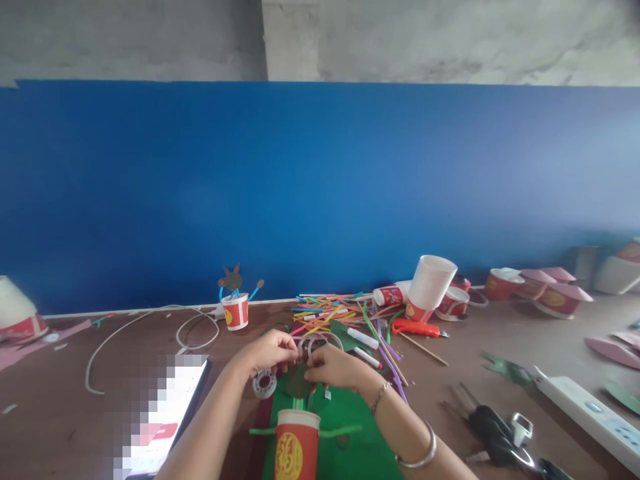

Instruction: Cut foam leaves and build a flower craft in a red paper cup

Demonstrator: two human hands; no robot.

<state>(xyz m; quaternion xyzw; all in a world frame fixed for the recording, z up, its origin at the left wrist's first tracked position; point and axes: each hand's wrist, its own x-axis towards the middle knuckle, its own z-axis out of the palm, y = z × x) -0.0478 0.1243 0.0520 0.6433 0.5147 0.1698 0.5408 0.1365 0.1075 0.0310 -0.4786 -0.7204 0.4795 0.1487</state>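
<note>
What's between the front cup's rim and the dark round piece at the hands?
Head view: a short light-green stem shows between the front cup and the dark round piece.

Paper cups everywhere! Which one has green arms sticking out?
The red cup at the bottom middle of the picture. Green strips poke out on both sides; the cup with the eared head has blue strips instead.

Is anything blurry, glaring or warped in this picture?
Head view: pale glare on the right of the blue partition; same view, the far-left paper cup looks stretched, perhaps by the lens; same view, the phone is partly pixelated, and the dark disc at the right hand looks soft.
</note>
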